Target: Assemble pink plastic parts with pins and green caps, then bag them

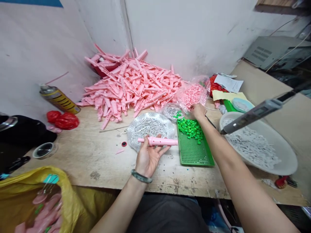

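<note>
My left hand (148, 156) is palm up above a clear bag of small silver metal pieces (150, 129), holding a pink moulded plastic part (158, 141) across its fingers. My right hand (198, 112) is at the mouth of a clear plastic bag of small pink pieces (191, 94). Its fingertips are hidden behind the plastic, so I cannot tell what they touch. Just below it, a green perforated tray (194, 152) carries a heap of small bright green parts (190, 129).
A large pile of pink plastic parts (128, 84) lies against the wall on the wooden workbench (80, 155). A soldering iron (257, 111) hangs over a white basin of grey pieces (257, 145). A spray can (59, 99) stands at left; a yellow sack (36, 200) holds pink parts at lower left.
</note>
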`<state>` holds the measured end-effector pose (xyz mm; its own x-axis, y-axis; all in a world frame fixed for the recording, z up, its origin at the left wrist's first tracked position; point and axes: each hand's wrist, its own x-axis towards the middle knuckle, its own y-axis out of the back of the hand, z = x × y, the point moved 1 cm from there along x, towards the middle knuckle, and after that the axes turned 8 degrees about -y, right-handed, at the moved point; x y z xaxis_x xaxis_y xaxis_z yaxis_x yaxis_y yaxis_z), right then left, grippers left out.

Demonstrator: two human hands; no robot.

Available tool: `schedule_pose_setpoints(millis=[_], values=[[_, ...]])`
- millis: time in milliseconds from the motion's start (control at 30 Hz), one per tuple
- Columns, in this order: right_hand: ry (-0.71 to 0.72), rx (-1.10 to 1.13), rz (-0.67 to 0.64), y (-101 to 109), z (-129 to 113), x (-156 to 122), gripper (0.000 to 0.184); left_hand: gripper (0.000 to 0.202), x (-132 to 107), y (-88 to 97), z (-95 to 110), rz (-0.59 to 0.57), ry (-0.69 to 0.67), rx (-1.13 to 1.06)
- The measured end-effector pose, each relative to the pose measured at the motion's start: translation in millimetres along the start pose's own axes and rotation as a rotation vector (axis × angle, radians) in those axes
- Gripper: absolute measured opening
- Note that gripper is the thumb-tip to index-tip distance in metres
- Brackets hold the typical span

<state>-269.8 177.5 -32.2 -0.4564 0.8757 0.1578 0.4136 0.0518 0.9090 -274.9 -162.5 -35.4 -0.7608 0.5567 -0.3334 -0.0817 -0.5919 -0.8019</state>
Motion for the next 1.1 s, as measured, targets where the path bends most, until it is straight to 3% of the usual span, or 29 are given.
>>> schedule_pose_setpoints(millis=[67,133,267,367,467,567,800,900,1000,1100], values=[[0.026,-0.013,-0.027,-3.6,1.7,7.8,0.019,0.025,-2.0,1.6,-0.2,0.003,-0.033,0.039],[0.044,-0.010,0.019,-1.3,0.1,-2.7,0.022,0.030,-2.6,3.3,0.5,0.020,-0.086,0.091],[0.212,0.324,0.131,15.5,-7.1,-68.1,0.029,0.036,-0.3,3.9,-0.9,0.023,-0.175,0.126],[0.397,0.582,-0.083,20.9,-11.7,-134.7,0.021,0.042,1.6,1.2,-8.1,0.010,-0.206,0.142],[0.247,0.856,-0.382,17.7,-11.9,-184.9,0.024,0.046,2.1,-1.5,-16.7,0.011,-0.231,0.138],[0.063,1.140,-0.623,16.2,-10.2,-209.7,0.035,0.046,1.8,-2.1,-20.2,0.000,-0.262,0.136],[-0.087,1.236,-0.521,24.3,-4.7,-221.9,0.034,0.047,-5.0,-4.7,-19.5,-0.057,-0.304,0.183],[-0.085,1.219,-0.451,22.9,-6.6,-235.7,0.031,0.049,-13.4,-7.8,-24.8,-0.070,-0.405,0.237],[0.069,1.133,-0.385,18.7,-5.8,-245.8,0.029,0.053,-18.6,-7.7,-27.1,-0.050,-0.538,0.332],[0.298,0.868,-0.356,14.1,4.8,-235.0,0.026,0.055,-16.1,-3.9,-23.5,-0.061,-0.480,0.410]])
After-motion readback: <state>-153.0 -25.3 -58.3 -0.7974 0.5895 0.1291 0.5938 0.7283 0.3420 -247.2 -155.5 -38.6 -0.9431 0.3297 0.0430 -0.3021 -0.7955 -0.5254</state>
